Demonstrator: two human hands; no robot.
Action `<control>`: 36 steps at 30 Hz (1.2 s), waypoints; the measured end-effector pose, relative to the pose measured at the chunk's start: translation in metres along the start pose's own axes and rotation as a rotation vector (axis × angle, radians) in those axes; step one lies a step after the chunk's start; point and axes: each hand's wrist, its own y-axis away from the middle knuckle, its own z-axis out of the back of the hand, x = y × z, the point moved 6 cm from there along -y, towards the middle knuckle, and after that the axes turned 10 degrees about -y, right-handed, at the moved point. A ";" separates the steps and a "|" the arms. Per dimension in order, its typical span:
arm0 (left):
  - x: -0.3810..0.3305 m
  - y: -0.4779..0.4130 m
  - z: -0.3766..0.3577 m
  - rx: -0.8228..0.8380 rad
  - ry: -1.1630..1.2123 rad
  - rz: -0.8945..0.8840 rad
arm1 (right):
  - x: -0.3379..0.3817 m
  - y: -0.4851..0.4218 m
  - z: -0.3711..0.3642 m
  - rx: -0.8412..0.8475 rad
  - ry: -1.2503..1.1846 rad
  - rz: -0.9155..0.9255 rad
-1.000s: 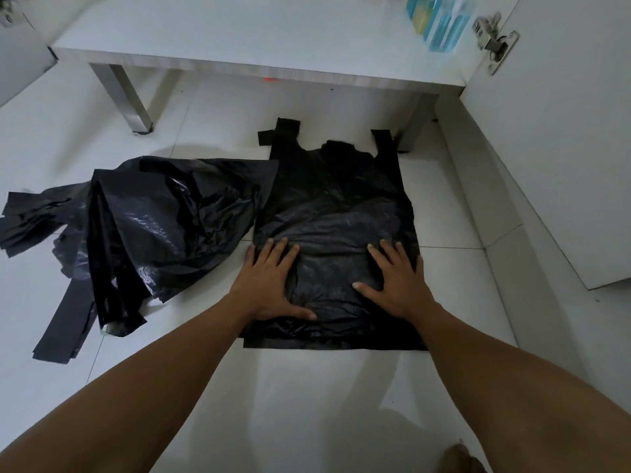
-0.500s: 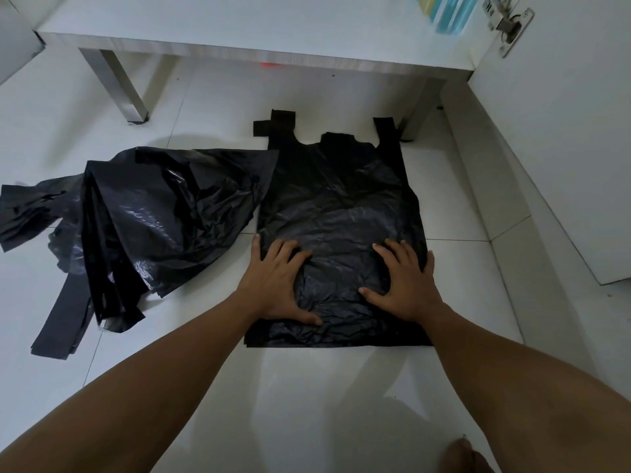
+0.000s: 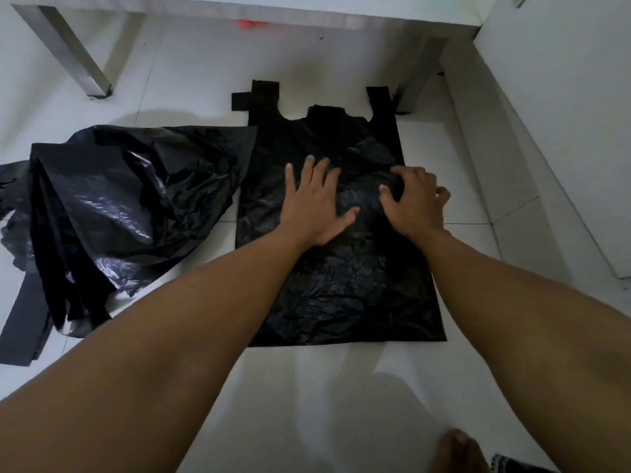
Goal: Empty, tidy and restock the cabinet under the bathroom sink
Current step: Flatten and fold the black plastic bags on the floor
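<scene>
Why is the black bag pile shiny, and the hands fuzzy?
Head view: light glints off the crumpled black plastic bag pile; the right hand and left hand are slightly motion-blurred; the arms cast soft shadows on the white tiled floor.

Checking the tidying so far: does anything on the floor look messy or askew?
Yes. The pile of black plastic bags left of the flattened bag lies crumpled, its handles splayed. The flattened bag's far-left handle is folded sideways.
</scene>
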 end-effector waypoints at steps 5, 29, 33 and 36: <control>-0.001 -0.036 -0.031 0.088 -0.055 0.015 | 0.020 -0.081 -0.003 -0.017 -0.007 0.039; 0.004 -0.036 -0.052 0.037 -0.010 0.066 | 0.064 -0.186 0.045 0.035 -0.554 0.183; 0.004 -0.036 -0.050 0.037 -0.006 0.058 | 0.048 -0.183 -0.010 0.204 0.026 0.283; 0.004 -0.036 -0.050 0.047 -0.002 0.059 | 0.019 -0.184 -0.023 0.172 0.058 0.164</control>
